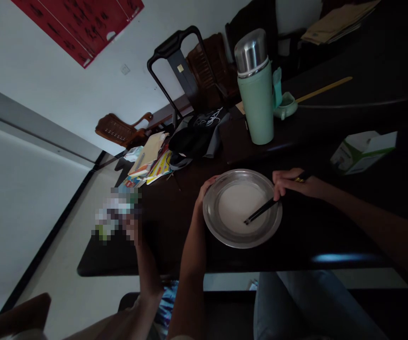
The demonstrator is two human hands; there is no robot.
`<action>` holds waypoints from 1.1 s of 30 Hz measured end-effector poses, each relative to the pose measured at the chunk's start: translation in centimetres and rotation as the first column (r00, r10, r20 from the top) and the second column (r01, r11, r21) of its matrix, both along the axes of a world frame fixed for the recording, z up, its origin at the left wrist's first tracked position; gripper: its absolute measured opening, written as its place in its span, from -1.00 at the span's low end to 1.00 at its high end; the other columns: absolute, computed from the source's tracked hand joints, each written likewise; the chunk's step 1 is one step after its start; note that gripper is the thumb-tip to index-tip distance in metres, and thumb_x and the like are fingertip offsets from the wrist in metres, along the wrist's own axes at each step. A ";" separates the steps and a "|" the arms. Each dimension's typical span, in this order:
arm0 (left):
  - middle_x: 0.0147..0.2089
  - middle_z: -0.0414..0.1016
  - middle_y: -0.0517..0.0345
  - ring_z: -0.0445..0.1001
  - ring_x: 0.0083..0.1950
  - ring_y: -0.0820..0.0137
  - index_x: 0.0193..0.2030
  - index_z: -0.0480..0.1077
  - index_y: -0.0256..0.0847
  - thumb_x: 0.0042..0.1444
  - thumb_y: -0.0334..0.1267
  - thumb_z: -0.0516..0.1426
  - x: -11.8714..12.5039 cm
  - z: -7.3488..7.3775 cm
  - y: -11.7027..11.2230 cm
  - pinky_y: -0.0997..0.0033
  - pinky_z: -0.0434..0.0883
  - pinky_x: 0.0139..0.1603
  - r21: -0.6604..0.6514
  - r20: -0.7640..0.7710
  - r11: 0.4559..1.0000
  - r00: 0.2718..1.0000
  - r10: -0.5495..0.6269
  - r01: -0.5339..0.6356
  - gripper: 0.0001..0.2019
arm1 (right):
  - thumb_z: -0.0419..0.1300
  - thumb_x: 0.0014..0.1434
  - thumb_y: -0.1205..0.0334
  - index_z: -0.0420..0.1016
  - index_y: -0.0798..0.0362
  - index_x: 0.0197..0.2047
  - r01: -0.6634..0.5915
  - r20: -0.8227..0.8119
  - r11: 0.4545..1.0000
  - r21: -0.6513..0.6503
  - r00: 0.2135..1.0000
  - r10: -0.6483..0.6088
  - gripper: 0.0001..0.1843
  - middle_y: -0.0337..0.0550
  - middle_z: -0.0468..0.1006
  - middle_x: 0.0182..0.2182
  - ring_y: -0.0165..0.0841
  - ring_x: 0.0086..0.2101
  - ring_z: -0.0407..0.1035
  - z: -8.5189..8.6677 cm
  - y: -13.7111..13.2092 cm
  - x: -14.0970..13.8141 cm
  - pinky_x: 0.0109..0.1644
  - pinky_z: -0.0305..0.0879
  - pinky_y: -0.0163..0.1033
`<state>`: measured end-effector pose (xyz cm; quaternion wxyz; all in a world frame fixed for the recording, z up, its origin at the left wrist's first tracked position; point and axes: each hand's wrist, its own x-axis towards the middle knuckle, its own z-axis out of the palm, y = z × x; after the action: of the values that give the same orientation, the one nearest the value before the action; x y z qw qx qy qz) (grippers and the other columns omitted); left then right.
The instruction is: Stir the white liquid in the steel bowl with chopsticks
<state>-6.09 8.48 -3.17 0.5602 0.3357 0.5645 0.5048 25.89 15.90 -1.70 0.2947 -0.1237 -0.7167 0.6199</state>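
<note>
A round metal plate (218, 226) holding a pale, flat white layer lies on the dark table (295, 245) in front of me. My left hand (205, 189) rests on the plate's left rim, fingers curled over the edge. My right hand (294, 184) is closed on a pair of dark chopsticks (262, 210), whose tips touch the white layer near the plate's middle.
A mint-green thermos (256, 89) with a steel cap stands behind the plate, its green lid cup (287, 104) beside it. A green-and-white carton (364, 151) lies at the right. Books (150, 158) and a dark bag (196, 134) sit at the left. Another person's arm (143, 264) is at the lower left.
</note>
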 end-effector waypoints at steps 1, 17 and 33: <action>-0.12 0.66 0.04 0.42 0.24 -0.09 -0.23 0.61 -0.13 0.04 -0.12 0.17 0.0 -0.1 0.0 0.00 0.24 0.33 -0.002 -0.003 1.000 1.000 -0.005 0.005 -0.75 | 0.14 0.33 -0.02 0.48 0.02 -0.53 -0.023 0.021 0.999 0.029 1.000 0.023 -0.55 -0.09 0.66 -0.45 -0.24 -0.34 0.46 0.0 -0.1 -0.2 -0.20 0.31 -0.10; -0.08 0.66 0.01 0.40 0.27 -0.09 -0.22 0.59 -0.14 0.03 -0.14 0.16 0.1 0.0 0.0 -0.01 0.24 0.33 0.036 0.001 0.999 1.000 -0.015 0.015 -0.75 | 0.16 0.31 -0.01 0.53 0.03 -0.48 0.037 0.055 0.992 0.121 0.997 -0.044 -0.60 -0.06 0.70 -0.37 -0.22 -0.26 0.42 -0.2 0.1 -0.4 -0.13 0.28 -0.08; -0.10 0.67 0.00 0.50 0.15 -0.03 -0.25 0.60 -0.19 0.01 -0.18 0.16 0.3 0.2 0.0 0.11 0.37 0.19 0.036 0.007 0.999 1.000 0.016 -0.016 -0.76 | 0.14 0.34 -0.02 0.47 0.03 -0.52 0.140 0.004 0.989 0.055 0.990 -0.140 -0.55 -0.10 0.64 -0.45 -0.27 -0.33 0.40 0.0 0.4 0.2 -0.15 0.26 -0.11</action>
<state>-5.80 8.49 -2.99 0.5519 0.3396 0.5562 0.5203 26.07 16.33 -1.69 0.3377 -0.1681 -0.7242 0.5773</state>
